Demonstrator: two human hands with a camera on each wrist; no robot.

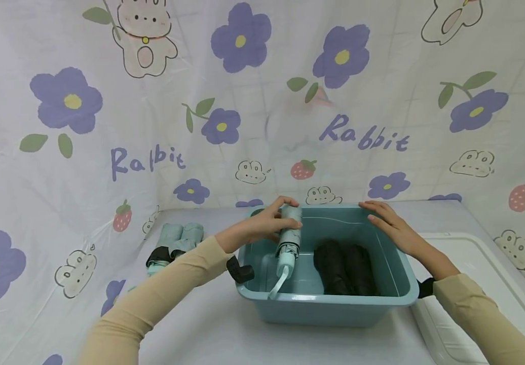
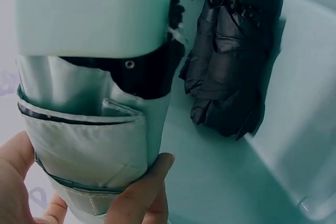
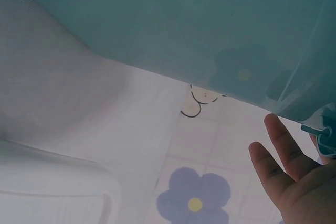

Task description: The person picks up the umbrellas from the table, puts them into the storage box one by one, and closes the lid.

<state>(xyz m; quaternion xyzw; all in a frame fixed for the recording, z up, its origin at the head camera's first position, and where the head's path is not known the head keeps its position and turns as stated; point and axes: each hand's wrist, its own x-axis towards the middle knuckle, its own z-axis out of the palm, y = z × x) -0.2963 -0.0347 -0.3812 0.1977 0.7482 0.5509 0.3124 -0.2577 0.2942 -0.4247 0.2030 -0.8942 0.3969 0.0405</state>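
Risk here: the dangling pale strap (image 1: 279,286) could be snagged on the near rim if the pale-green, rolled fabric umbrella (image 1: 291,237), gripped by the left hand (image 1: 268,222) over the left side of the blue-green rectangular plastic tub (image 1: 322,312), is lowered tilted! At the tub's far right, the right hand's (image 1: 396,230) fingers are extended, nothing grasped. The umbrella is neatly furled, black-lined.
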